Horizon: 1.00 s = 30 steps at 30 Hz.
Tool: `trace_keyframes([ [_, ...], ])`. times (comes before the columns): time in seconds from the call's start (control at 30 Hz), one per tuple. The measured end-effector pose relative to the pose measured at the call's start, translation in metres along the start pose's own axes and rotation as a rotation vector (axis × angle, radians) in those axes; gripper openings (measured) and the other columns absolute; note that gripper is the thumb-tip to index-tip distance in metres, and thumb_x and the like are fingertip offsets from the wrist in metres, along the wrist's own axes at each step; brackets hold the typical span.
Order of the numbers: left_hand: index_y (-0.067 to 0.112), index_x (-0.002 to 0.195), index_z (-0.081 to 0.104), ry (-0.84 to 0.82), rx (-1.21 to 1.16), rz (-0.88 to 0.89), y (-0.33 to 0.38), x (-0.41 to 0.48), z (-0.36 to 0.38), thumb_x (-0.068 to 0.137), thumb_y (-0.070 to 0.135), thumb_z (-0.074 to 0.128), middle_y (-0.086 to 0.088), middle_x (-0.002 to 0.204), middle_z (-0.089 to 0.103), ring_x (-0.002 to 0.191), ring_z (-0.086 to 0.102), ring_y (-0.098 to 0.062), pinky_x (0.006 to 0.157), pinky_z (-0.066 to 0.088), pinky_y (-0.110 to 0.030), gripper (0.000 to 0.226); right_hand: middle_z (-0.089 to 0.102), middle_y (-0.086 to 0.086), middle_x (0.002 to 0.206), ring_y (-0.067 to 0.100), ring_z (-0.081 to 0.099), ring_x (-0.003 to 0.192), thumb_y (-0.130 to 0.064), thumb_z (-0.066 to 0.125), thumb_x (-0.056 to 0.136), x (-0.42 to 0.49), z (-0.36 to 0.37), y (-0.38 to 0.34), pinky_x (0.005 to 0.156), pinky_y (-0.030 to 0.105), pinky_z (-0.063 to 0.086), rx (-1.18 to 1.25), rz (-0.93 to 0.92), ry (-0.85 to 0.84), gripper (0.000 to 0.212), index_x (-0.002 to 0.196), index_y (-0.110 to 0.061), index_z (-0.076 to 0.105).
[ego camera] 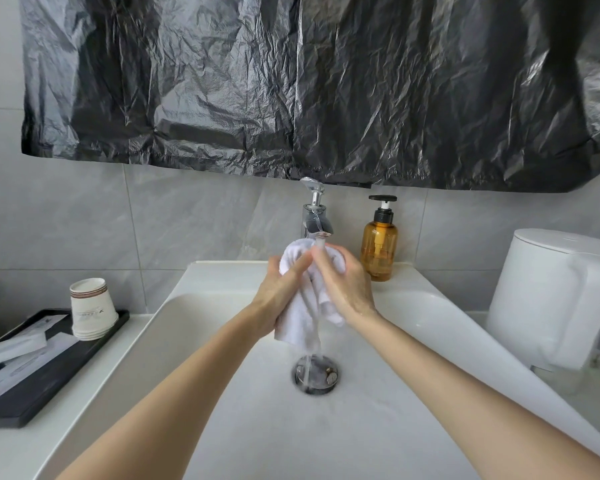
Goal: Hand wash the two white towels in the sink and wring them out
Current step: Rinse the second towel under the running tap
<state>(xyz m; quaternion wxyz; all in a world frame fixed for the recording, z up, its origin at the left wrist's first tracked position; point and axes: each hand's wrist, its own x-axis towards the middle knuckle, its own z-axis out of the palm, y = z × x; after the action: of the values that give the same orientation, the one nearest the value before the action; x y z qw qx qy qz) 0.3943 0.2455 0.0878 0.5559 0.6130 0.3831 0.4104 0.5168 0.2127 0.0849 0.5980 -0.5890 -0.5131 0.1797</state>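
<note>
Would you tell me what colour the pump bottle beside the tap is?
The pump bottle is translucent amber with a black pump; head view.

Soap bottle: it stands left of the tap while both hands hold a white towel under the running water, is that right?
Not quite. The head view shows the soap bottle standing right of the tap, not left. The rest holds: the left hand and right hand hold a white towel under the running water.
</note>
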Motion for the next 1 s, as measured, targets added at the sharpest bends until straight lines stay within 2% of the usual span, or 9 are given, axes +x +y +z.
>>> trace_keyframes([
  [0.07,0.045,0.144,0.023,-0.013,0.077,0.027,-0.004,-0.003,0.0,0.078,0.078,0.054,0.006,0.126,0.058,0.114,0.06,-0.018,0.103,0.046,-0.041,0.08,0.068,-0.016,0.101,0.008,0.063,0.099,-0.071,0.052,0.082,0.0,0.0,-0.002,0.081,0.027,0.048,-0.007,0.027,0.005,0.039,0.1,-0.039,0.067],
  [0.2,0.056,0.119,0.049,0.007,0.148,0.096,-0.009,-0.007,0.001,0.07,0.089,0.044,0.011,0.118,0.066,0.111,0.062,-0.012,0.103,0.046,-0.04,0.06,0.069,-0.01,0.099,0.016,0.062,0.098,-0.071,0.046,0.085,-0.004,0.008,-0.002,0.083,0.032,0.049,-0.072,0.043,0.018,0.037,0.093,-0.04,0.065],
  [0.3,0.042,0.107,0.053,0.139,0.328,0.15,-0.009,-0.011,0.01,0.083,0.079,0.038,0.006,0.101,0.068,0.1,0.063,-0.019,0.092,0.049,-0.039,0.047,0.067,-0.008,0.095,0.02,0.06,0.096,-0.072,0.037,0.088,-0.011,0.012,-0.001,0.089,0.038,0.049,-0.109,0.081,0.074,0.049,0.091,-0.029,0.062],
  [0.4,0.024,0.087,0.042,0.244,0.451,0.179,-0.009,-0.019,0.02,0.094,0.062,0.04,-0.001,0.083,0.064,0.086,0.06,-0.027,0.07,0.043,-0.037,0.039,0.066,-0.001,0.092,0.025,0.06,0.094,-0.069,0.035,0.09,-0.013,0.018,0.005,0.087,0.041,0.049,-0.196,0.097,0.152,0.052,0.085,-0.023,0.058],
  [0.63,0.019,0.088,0.046,0.284,0.633,0.201,-0.008,-0.016,0.019,0.097,0.045,0.039,-0.007,0.081,0.061,0.084,0.054,-0.035,0.073,0.043,-0.038,0.028,0.068,0.014,0.1,0.037,0.058,0.098,-0.045,0.039,0.097,-0.006,0.007,0.0,0.073,0.033,0.038,-0.365,0.08,0.131,0.045,0.088,-0.011,0.066],
  [0.73,0.021,0.084,0.05,0.257,0.604,0.094,-0.008,-0.015,0.022,0.098,0.046,0.033,-0.011,0.093,0.063,0.092,0.054,-0.036,0.076,0.038,-0.036,0.033,0.067,0.017,0.096,0.036,0.06,0.094,-0.044,0.036,0.099,-0.003,-0.002,0.005,0.071,0.031,0.038,-0.448,0.078,0.052,0.046,0.087,-0.011,0.066],
  [0.83,0.02,0.088,0.056,0.251,0.483,0.05,-0.009,-0.005,0.014,0.101,0.042,0.036,-0.014,0.109,0.065,0.107,0.057,-0.034,0.09,0.042,-0.038,0.033,0.058,0.004,0.085,0.025,0.055,0.083,-0.045,0.039,0.099,0.003,-0.008,0.009,0.069,0.032,0.04,-0.367,0.085,-0.135,0.032,0.082,-0.021,0.052],
  [0.9,0.018,0.097,0.063,0.32,0.351,0.017,-0.006,0.003,0.002,0.101,0.039,0.039,-0.015,0.115,0.065,0.11,0.059,-0.033,0.095,0.043,-0.038,0.032,0.057,0.002,0.101,0.017,0.054,0.09,-0.044,0.046,0.098,0.006,-0.013,0.006,0.071,0.031,0.04,-0.134,0.111,-0.23,0.021,0.1,-0.023,0.048],
  [1.0,0.013,0.1,0.063,0.416,0.107,-0.033,-0.004,0.008,-0.011,0.099,0.038,0.044,-0.015,0.112,0.067,0.105,0.061,-0.031,0.095,0.047,-0.038,0.031,0.05,0.001,0.124,0.015,0.052,0.11,-0.051,0.059,0.089,0.004,-0.011,0.004,0.086,0.031,0.043,0.092,0.075,-0.191,0.043,0.123,-0.033,0.04],
])
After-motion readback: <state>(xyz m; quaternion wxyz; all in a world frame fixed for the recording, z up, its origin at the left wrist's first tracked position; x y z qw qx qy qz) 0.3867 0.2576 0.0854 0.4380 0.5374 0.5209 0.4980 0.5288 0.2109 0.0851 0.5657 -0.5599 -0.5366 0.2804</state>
